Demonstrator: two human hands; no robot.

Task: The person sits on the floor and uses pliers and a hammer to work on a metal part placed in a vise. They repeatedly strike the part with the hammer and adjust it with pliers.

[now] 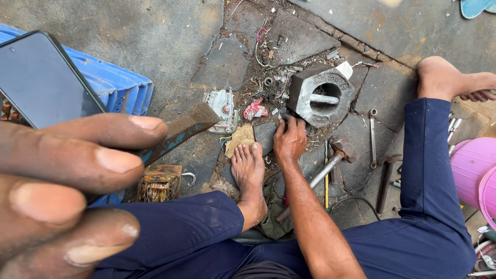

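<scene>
My left hand (67, 181) is close to the camera at the left and grips a rusty flat chisel (181, 129) with traces of blue paint, its tip pointing right. My right hand (289, 140) reaches down to the cracked concrete floor, fingertips among small debris at the base of a heavy grey hexagonal iron weight (320, 95) with a bar across its hollow. Whether these fingers hold anything is hidden. My bare left foot (248, 170) rests just left of that hand. My right foot (449, 77) lies to the far right.
A dark phone (41, 77) lies on a blue plastic crate (121, 88). A wound transformer core (160, 183) sits below the chisel. A grey metal part (223, 109), a hammer (336, 155), a wrench (373, 137) and a pink bucket (473, 170) surround me.
</scene>
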